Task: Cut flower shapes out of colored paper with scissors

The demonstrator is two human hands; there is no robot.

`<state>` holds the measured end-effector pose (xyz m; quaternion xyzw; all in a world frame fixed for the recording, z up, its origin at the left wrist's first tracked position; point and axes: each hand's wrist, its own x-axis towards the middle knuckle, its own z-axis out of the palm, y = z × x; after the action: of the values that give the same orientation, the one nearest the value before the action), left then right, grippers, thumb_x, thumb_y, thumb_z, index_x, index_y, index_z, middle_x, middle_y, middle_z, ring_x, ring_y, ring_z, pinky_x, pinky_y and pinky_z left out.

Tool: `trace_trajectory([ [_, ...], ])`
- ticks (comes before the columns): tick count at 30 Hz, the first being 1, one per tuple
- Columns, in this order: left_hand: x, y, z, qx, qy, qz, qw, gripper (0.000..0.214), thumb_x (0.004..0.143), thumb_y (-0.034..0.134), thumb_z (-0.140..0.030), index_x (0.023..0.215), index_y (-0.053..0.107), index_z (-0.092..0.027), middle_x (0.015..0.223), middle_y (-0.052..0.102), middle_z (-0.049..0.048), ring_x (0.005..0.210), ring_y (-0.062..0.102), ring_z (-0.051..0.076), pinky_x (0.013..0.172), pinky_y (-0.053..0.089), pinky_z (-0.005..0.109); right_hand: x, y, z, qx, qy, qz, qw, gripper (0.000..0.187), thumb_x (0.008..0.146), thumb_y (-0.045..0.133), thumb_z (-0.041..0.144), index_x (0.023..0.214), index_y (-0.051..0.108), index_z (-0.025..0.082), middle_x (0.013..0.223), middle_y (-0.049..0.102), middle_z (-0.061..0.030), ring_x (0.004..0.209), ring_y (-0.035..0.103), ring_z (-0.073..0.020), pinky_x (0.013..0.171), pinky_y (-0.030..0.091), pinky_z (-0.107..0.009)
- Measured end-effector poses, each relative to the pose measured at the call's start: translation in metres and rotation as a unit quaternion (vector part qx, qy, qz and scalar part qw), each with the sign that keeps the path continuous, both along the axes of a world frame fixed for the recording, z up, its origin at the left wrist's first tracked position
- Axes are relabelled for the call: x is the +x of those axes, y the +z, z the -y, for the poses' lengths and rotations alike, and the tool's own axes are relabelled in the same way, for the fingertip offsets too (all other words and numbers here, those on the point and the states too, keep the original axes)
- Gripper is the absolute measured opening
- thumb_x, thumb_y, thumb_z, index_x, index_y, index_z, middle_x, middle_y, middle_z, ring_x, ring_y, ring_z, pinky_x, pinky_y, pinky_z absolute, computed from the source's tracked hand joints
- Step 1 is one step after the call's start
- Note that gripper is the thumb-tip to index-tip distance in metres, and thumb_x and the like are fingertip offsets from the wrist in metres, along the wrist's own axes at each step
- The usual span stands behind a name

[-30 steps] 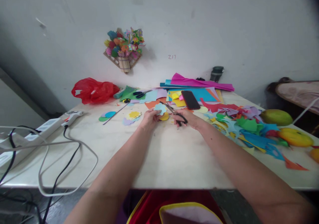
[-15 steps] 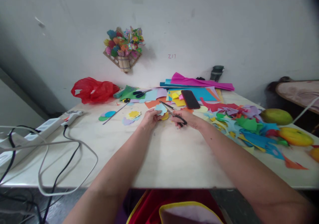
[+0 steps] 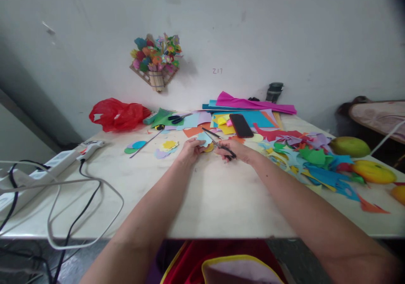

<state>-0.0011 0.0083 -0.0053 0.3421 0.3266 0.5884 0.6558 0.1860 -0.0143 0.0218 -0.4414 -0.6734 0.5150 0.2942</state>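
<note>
My left hand (image 3: 190,148) pinches a light blue paper piece (image 3: 204,139) with a wavy, petal-like edge. My right hand (image 3: 238,149) grips black-handled scissors (image 3: 225,148), their blades parted at the right edge of that paper. Under the blue paper, close to my left fingertips, a yellow paper piece (image 3: 209,148) shows in part. To the left, a yellow paper flower (image 3: 170,145) lies over lilac and pale scalloped pieces. Farther left are blue (image 3: 139,144) and green paper rounds beside a thin dark stick (image 3: 147,143).
A phone (image 3: 241,126) rests on coloured sheets behind my hands. Paper scraps (image 3: 319,162) and mangoes (image 3: 373,171) spread over the right side. A red plastic bag (image 3: 118,114), second scissors (image 3: 179,118) and a power strip (image 3: 53,166) with looping cables lie left.
The scissors' blades have shifted very slightly against the light blue paper's edge. Both hands keep nearly the same place, and the whole view has drifted a little.
</note>
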Motion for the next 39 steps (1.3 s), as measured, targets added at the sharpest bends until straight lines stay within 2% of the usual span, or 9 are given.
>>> trace_trajectory([
  [14,-0.001,-0.001,-0.0018,-0.002,-0.001,-0.002,1.0,0.019,0.06,0.069,-0.003,0.077,0.065,-0.01,0.079,0.071,0.0082,0.074,0.07,0.017,0.068,0.058,0.023,-0.0019,-0.0014,-0.0005,0.001,-0.015,0.004,1.0,0.025,0.071,0.076,0.03,0.074,0.055,0.016,0.048,0.057,0.0039,0.035,0.048,-0.007,0.033,0.033,-0.016],
  [22,-0.0002,0.0015,-0.001,-0.014,-0.001,0.005,1.0,0.019,0.061,0.067,-0.001,0.078,0.065,-0.011,0.078,0.072,0.0075,0.075,0.07,0.017,0.07,0.059,0.025,-0.0008,-0.003,-0.0015,-0.001,-0.013,-0.009,1.0,0.025,0.069,0.077,0.03,0.074,0.056,0.016,0.047,0.055,0.0048,0.035,0.048,-0.0074,0.035,0.036,-0.017],
  [28,-0.0003,0.0034,0.0001,-0.02,-0.006,0.014,1.0,0.017,0.062,0.064,0.0,0.076,0.066,-0.01,0.076,0.072,0.0073,0.072,0.07,0.017,0.067,0.06,0.024,-0.0019,-0.0003,0.0006,-0.012,-0.026,-0.015,0.999,0.024,0.067,0.078,0.025,0.072,0.056,0.017,0.046,0.055,0.0048,0.034,0.046,-0.0064,0.034,0.036,-0.016],
  [39,-0.0025,0.0075,0.003,-0.045,-0.019,0.029,0.998,0.02,0.064,0.061,0.002,0.081,0.065,-0.009,0.079,0.072,0.0083,0.073,0.071,0.018,0.071,0.06,0.026,-0.0023,0.0047,0.0037,-0.008,-0.025,-0.018,0.999,0.023,0.067,0.077,0.02,0.068,0.055,0.016,0.045,0.054,0.0049,0.035,0.045,-0.0059,0.033,0.036,-0.016],
])
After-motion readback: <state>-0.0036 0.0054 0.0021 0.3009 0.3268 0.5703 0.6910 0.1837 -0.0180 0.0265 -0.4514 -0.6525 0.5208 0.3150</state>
